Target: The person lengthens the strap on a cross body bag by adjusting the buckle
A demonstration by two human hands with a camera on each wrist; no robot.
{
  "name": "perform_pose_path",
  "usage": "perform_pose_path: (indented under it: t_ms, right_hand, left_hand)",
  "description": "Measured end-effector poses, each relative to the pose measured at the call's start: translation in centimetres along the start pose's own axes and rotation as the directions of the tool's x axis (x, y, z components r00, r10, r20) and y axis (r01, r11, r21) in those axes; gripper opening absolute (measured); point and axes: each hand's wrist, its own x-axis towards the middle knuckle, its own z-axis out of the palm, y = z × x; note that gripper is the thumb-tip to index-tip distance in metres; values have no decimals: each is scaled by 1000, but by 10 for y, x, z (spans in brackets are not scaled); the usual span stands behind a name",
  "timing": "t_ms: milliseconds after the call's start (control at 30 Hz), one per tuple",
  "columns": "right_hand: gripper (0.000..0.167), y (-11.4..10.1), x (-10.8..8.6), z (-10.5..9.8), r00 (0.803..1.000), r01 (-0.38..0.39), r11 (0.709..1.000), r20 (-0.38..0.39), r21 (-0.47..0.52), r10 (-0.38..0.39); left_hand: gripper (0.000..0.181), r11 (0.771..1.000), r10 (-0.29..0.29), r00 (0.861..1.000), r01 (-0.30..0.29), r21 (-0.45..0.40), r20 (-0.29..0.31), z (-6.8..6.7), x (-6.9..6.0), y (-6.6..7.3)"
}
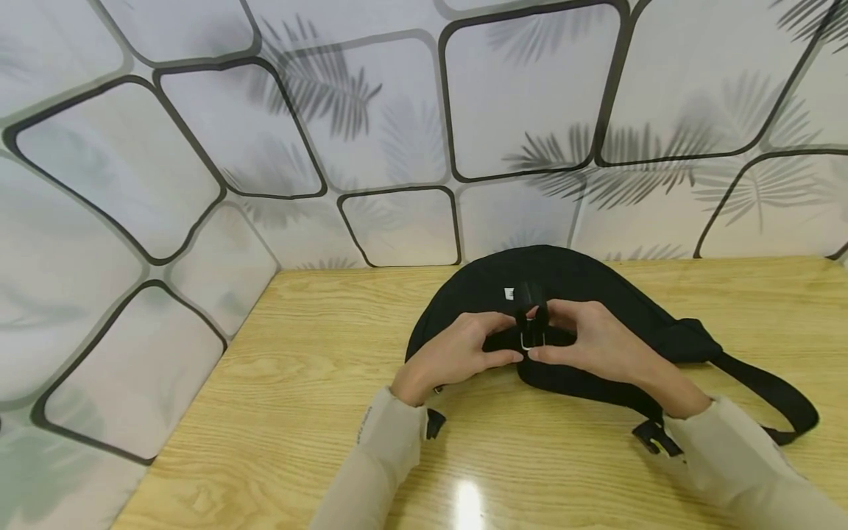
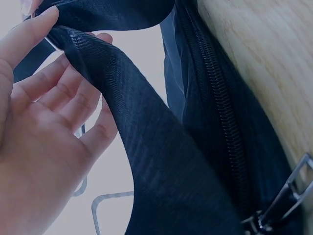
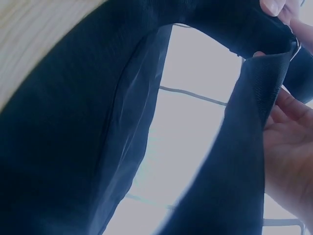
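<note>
A black waist bag [image 1: 543,269] lies on the wooden table, with a small white label [image 1: 509,294] on its front. Over its middle, both hands hold a black webbing strap [image 2: 146,132] at a thin metal slider [image 1: 528,348]. My left hand [image 1: 467,346] pinches the strap from the left between thumb and fingers. From the right, my right hand [image 1: 599,342] pinches it at the slider, the two thumbs almost touching. In the right wrist view, the strap [image 3: 234,152] partly covers the fingers of that hand.
A plastic buckle piece [image 1: 654,439] lies by the right sleeve, and a dark buckle part [image 1: 433,424] by the left one. To the right, a strap loop [image 1: 788,394] curls on the table [image 1: 298,346]. A patterned curtain [image 1: 397,110] stands behind.
</note>
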Motion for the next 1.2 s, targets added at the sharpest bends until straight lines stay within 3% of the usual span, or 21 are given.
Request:
perform_pose_path:
  t_ms: [933,1200]
  right_hand:
    - [36,11,-10,-24,1000,-15,997,-5,-69,14]
    - [41,13,-13,-27,1000,-28,997,3,-75,29]
  left_hand:
    - [42,999,-39,999,39,-4,15,-6,-4,-2]
    - [41,999,-45,999,45,31,27,-11,-6,-3]
